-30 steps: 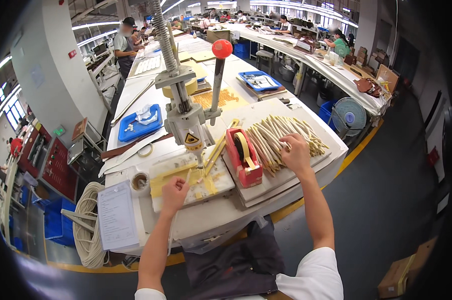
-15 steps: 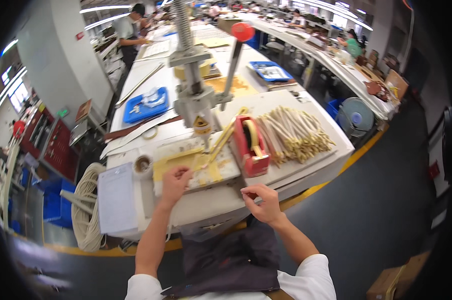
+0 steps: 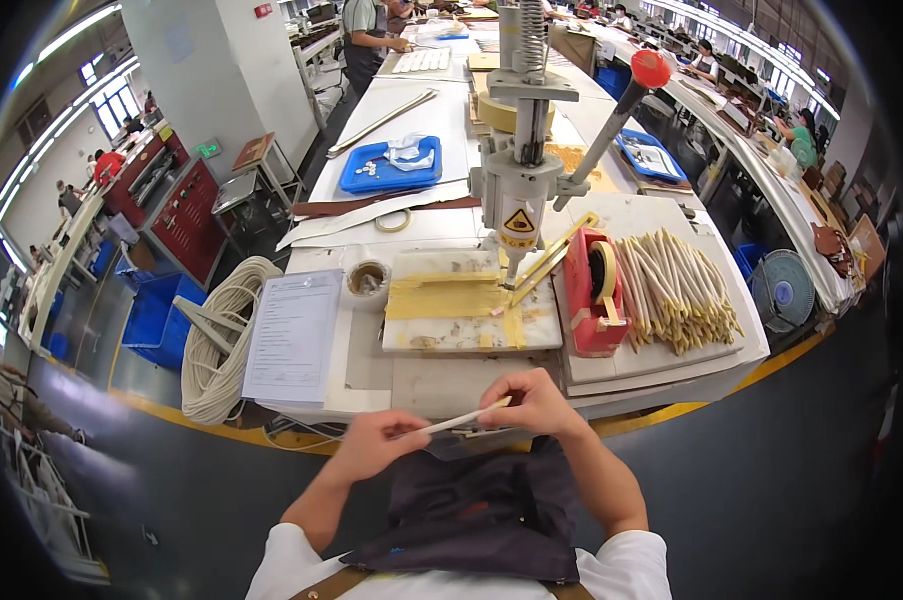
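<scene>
Head view. A slim, off-white cord-like rod is held out in front of the near edge of the white-topped surface. It runs nearly straight, pale and matt along its length, tilting up toward the right, where its end shows yellow. Its left end is hidden in the fingers.

Left hand: fingers closed round the rod's left part. Right hand: thumb and fingers pinched narrow at the yellow end.

By the surface's right near corner, on a pale flat board: a heap of similar off-white rods, side by side, yellowish ends mostly toward the near edge. Just left of them, a red tape dispenser with a yellow roll.

Further left, back from the near edge, a white slab crossed by yellow strips, under a grey metal press with a red ball knob. Toward the left near corner, a printed white sheet; beyond the left edge, a coil of off-white cord.
</scene>
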`<action>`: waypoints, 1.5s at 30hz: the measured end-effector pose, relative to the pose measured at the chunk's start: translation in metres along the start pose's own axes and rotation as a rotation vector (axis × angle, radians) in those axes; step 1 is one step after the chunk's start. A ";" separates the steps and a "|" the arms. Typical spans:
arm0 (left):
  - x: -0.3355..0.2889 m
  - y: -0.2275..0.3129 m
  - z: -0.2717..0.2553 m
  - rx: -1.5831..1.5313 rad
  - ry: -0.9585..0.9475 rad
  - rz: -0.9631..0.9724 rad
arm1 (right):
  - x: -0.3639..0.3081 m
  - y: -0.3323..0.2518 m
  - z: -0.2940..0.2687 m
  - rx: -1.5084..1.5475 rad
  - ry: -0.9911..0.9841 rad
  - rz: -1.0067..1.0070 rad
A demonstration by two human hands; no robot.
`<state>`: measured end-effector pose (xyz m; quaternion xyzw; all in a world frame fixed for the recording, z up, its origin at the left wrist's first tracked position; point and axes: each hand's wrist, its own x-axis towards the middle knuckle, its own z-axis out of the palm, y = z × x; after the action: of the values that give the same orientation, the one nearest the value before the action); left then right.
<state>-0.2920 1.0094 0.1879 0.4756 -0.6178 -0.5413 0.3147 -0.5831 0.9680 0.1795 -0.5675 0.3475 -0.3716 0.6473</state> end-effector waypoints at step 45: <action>0.132 -0.053 -0.105 1.026 0.201 0.420 | 0.078 0.046 -0.029 -1.073 0.729 -0.550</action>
<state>-0.2302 0.8506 0.1428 0.4835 -0.8504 -0.0494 0.2013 -0.5663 0.8894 0.1287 -0.7149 0.5216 -0.4656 0.0027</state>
